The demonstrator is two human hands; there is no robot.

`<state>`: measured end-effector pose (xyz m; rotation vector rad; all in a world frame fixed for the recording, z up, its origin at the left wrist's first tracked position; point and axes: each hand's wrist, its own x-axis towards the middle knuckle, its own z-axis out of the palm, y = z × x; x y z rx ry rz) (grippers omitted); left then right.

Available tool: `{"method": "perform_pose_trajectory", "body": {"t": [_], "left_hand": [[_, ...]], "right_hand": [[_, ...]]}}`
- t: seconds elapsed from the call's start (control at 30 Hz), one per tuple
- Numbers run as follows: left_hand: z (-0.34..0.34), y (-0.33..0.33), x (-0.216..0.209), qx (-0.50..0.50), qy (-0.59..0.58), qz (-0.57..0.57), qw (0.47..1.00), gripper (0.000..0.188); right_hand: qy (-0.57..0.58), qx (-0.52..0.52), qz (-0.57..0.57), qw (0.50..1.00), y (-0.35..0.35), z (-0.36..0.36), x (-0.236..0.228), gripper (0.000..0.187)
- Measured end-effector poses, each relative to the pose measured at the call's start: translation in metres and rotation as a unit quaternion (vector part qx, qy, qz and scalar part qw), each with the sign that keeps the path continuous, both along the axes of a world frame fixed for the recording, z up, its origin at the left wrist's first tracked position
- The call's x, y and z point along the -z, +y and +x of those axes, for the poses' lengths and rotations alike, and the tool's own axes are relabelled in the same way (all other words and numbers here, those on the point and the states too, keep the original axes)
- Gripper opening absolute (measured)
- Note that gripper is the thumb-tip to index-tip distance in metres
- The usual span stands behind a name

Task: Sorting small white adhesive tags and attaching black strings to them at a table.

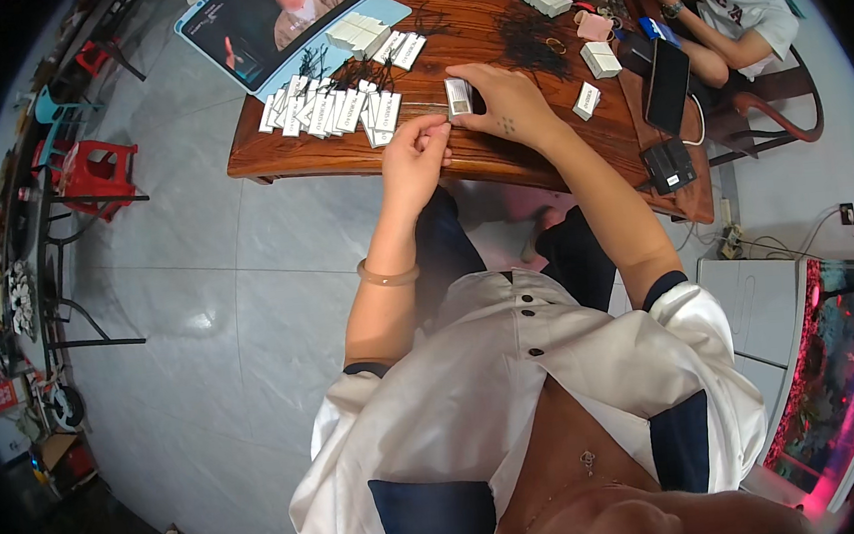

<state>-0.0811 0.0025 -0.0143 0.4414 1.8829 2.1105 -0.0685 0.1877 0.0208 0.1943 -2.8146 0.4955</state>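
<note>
Over the near edge of the wooden table, my right hand [513, 105] grips a small stack of white tags [458, 97] between thumb and fingers. Just to its left, my left hand [413, 168] is closed in a pinch, its fingertips close to the stack's lower end. Whatever the pinch holds is too small to make out. White printed hang tags [319, 110] lie overlapping in a fanned row left of my hands, with thin black cords among them. A loose bundle of black cords [533, 43] is spread beyond my right hand.
The wooden table [328, 158] also bears white tag stacks [359, 33], a lit screen [272, 23], a dark tablet [667, 87] and a black box [669, 166]. Another person [742, 1] sits at the right. A red stool [99, 177] stands left; a lit aquarium [826, 366] is right.
</note>
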Motion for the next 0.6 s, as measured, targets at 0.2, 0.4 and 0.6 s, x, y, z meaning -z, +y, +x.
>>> {"method": "perform_pose_trajectory", "body": {"t": [0.2,0.4,0.6], "left_hand": [[0.000,-0.004,0.001,0.015,-0.044,0.035,0.998,0.019],[0.002,0.001,-0.002,0.005,-0.099,0.117,0.988,0.022],[0.009,0.009,-0.013,0.078,-0.179,0.185,0.963,0.026]], "right_hand": [[-0.016,0.016,-0.017,1.000,-0.001,0.000,-0.005,0.069],[0.030,0.016,-0.080,0.996,-0.005,0.011,-0.011,0.068],[0.161,-0.103,-0.062,0.980,-0.017,0.040,-0.009,0.064]]}}
